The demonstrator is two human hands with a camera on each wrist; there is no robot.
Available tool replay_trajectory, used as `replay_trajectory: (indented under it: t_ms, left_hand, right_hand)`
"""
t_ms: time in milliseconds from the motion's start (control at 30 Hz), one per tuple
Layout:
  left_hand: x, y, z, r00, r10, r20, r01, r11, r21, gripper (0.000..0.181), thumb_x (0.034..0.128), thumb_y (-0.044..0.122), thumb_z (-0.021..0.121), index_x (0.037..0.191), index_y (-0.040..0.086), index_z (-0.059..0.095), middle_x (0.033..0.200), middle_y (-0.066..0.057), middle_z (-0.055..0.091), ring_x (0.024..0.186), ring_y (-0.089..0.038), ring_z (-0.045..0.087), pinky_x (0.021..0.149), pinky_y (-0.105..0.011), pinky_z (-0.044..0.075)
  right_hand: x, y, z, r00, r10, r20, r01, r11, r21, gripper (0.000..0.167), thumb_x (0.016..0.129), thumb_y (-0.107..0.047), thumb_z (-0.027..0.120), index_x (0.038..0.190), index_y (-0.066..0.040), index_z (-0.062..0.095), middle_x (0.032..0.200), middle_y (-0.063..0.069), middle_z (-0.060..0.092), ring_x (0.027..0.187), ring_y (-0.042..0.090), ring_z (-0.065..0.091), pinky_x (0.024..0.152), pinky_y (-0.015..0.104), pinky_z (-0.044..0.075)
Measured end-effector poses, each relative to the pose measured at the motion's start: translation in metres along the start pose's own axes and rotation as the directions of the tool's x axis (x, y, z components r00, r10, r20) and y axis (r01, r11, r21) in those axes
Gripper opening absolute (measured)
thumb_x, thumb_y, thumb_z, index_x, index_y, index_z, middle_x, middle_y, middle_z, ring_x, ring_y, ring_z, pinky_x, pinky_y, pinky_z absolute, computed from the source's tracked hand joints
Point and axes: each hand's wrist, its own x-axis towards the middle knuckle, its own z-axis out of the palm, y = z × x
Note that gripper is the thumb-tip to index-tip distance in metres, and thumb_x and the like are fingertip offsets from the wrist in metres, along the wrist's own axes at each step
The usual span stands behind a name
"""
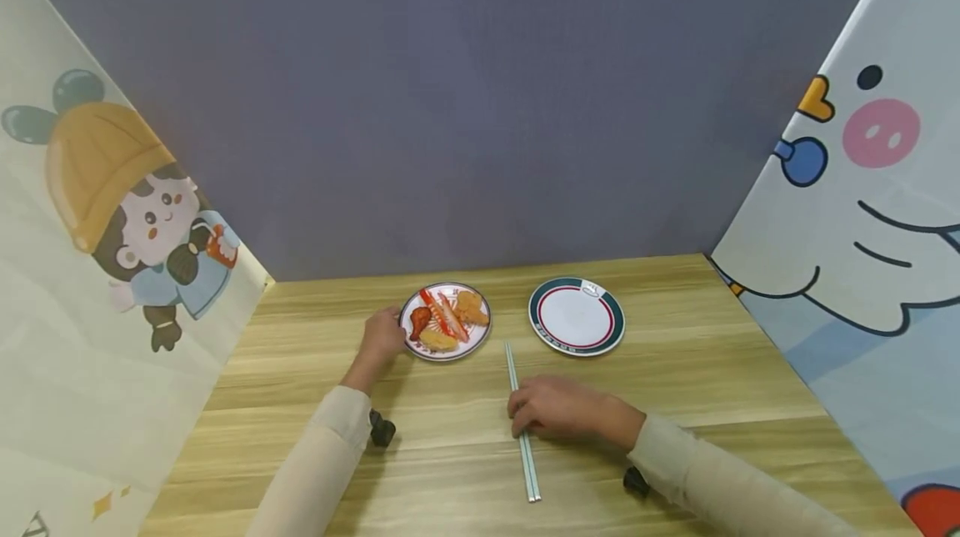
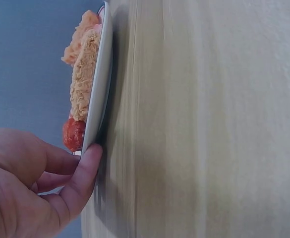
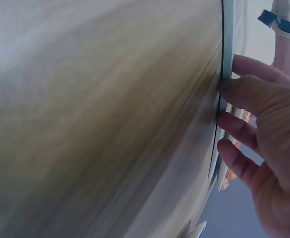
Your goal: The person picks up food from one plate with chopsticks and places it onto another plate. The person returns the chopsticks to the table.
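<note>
A patterned plate (image 1: 472, 345) holds a drumstick, crab-stick-like strips and fried pieces. My left hand (image 1: 385, 337) pinches its left rim; in the left wrist view, thumb and fingers of the hand (image 2: 40, 183) meet at the edge of the plate (image 2: 102, 74), which lies nearly flat. To the right, a pair of pale green chopsticks (image 1: 529, 470) lies lengthwise on the table. Over their middle, my right hand (image 1: 562, 408) has its thumb and fingers curled on them. The right wrist view shows the fingertips of that hand (image 3: 273, 124) against the chopsticks (image 3: 227, 39).
A white plate with a dark green rim (image 1: 576, 316) stands at the back right, beyond the right hand. The wooden table (image 1: 300, 370) meets a grey-blue panel (image 1: 480, 145) at the back, with cartoon-printed panels on both sides.
</note>
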Motion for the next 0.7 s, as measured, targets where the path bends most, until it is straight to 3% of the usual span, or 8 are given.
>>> replay_trajectory:
  t_ms: [200,433,700]
  left_hand:
    - [0.001,-0.001,-0.001,0.999,-0.033,0.023,0.034,0.999,-0.034,0.047,0.0782,-0.007,0.057,0.125,-0.008,0.066,0.112,-0.029,0.072,0.102,-0.042,0.068,0.096,-0.051,0.06]
    - [0.004,-0.002,0.001,0.998,-0.034,0.045,0.037,0.997,-0.062,0.048,0.0808,-0.005,0.057,0.128,-0.009,0.064,0.117,-0.028,0.071,0.109,-0.043,0.067,0.101,-0.05,0.058]
    - [0.005,-0.004,0.0,0.997,-0.037,0.071,0.04,0.998,-0.043,0.047,0.0839,-0.003,0.058,0.13,-0.01,0.061,0.121,-0.03,0.068,0.115,-0.045,0.064,0.106,-0.052,0.055]
  right_hand:
    - [0.005,0.001,0.0,0.999,0.005,0.033,-0.005,1.0,0.011,0.019,0.087,-0.016,0.077,0.099,-0.031,0.079,0.101,-0.013,0.07,0.091,0.005,0.062,0.077,0.012,0.053]
    - [0.016,0.0,-0.007,0.997,-0.023,0.07,0.025,0.999,-0.026,0.021,0.083,-0.011,0.078,0.088,-0.032,0.077,0.09,-0.013,0.065,0.081,0.002,0.061,0.067,0.011,0.051]
    - [0.03,-0.001,-0.008,0.98,-0.01,0.2,0.039,0.989,-0.14,0.02,0.087,-0.017,0.072,0.082,-0.036,0.074,0.085,-0.016,0.062,0.076,0.004,0.057,0.06,0.012,0.043]
